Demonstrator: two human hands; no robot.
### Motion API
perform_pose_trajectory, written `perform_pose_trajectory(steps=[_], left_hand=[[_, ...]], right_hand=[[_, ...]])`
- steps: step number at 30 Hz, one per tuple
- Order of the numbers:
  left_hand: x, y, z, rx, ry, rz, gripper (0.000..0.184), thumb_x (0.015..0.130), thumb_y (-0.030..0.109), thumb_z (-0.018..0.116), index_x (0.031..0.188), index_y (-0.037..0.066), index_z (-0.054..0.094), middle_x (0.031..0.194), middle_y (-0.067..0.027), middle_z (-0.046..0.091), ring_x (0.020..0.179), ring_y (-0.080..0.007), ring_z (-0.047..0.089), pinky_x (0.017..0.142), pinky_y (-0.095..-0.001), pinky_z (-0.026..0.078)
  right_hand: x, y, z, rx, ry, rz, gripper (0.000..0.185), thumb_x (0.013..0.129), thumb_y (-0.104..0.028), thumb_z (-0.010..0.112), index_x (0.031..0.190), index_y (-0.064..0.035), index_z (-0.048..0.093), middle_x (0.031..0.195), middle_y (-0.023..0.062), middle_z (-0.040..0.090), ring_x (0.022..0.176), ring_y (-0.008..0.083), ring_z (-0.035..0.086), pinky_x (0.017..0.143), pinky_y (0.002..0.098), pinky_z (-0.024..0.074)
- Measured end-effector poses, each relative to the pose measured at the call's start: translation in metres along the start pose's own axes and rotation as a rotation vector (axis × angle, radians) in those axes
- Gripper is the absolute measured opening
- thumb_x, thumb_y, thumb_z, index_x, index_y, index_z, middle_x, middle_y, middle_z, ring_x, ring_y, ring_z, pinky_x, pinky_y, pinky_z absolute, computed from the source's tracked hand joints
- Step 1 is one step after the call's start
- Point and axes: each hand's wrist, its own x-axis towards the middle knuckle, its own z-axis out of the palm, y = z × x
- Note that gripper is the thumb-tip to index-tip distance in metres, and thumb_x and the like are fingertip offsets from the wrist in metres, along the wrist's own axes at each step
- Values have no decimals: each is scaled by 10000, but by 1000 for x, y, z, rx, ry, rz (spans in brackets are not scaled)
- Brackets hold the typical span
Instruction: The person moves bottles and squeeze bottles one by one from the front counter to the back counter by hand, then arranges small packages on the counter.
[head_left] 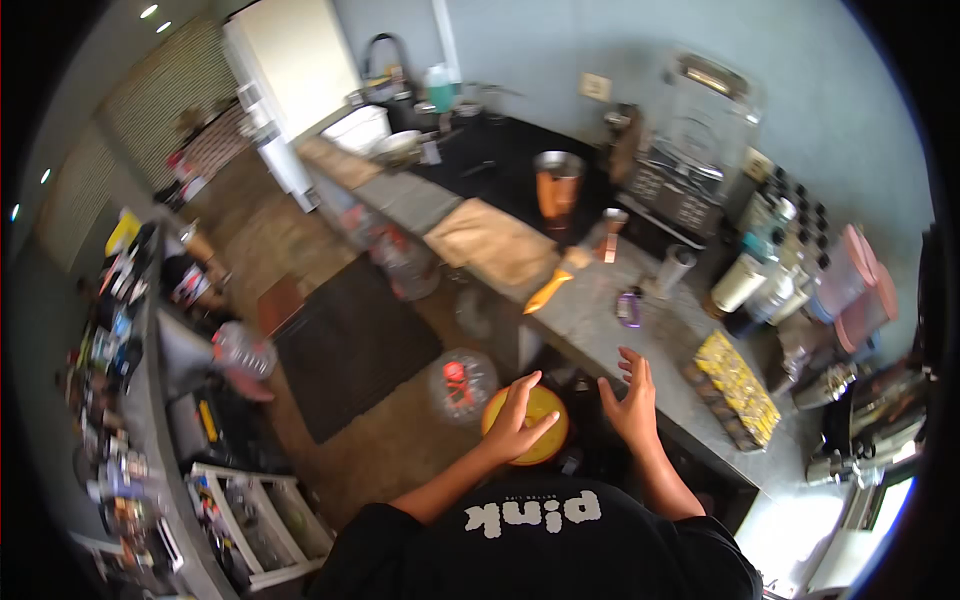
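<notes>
My left hand [517,427] is raised in front of my body with its fingers stretched and thumb apart, holding nothing. Below it, and partly hidden by it, is a round yellow container or lid [546,403]. Beside the counter's front edge my right hand [631,402] is also lifted, fingers spread and empty. The grey counter [650,335] carries a small purple object [628,309] just beyond the right hand. Farther off lie a brush with an orange handle [548,291], a copper jigger [611,238] and a clear glass [673,272]. A block of yellow-patterned packs [735,390] sits to the right.
A copper shaker cup [558,190] and a blender [690,145] stand at the back. Bottles [740,285] and pink pitchers [848,285] line the wall. On the floor are a black mat [355,345] and a large clear bottle [463,388]. A crowded shelf [155,400] runs along the left.
</notes>
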Motion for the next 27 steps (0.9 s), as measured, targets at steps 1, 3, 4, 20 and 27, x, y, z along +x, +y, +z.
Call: perform_pose_trajectory(steps=[1,3,4,20,27], left_hand=[[-25,-5,-20,24,39,-19,690,859,237,700,1382,-33,341,1370,-217,404,1301,-343,391,1089,-413,309],[-76,-9,-59,27,149,-52,679,857,254,696,1369,-35,355,1362,-228,410,1293,-340,402,1081,-400,318],[-102,-18,-76,42,206,-79,680,859,261,692,1369,-36,354,1363,-231,408,1292,-344,401,1088,-400,305],[-471,42,-198,351,1203,-483,680,864,214,679,1392,-22,322,1367,-236,394,1281,-369,397,1002,-408,399],[-549,67,-181,271,1610,-625,684,878,186,674,1424,3,304,1404,-176,354,1352,-296,346,1097,-436,328]], right_hand=[[-8,-24,19,34,-50,-28,536,778,-60,706,1259,-7,475,1209,175,555,1034,313,605,849,395,501],[-28,-66,58,86,-163,-129,542,769,-55,710,1257,-8,479,1182,177,557,1027,311,607,853,390,500],[-39,-87,78,112,-220,-164,535,767,-50,709,1251,-3,484,1140,178,558,1015,309,610,852,385,504],[-279,-353,298,687,-1269,-831,590,790,-112,697,1311,-28,435,1203,187,508,1031,318,578,868,396,483],[-367,-414,341,755,-1618,-985,577,801,-116,697,1309,-25,438,1203,187,512,1014,314,584,885,392,478]])
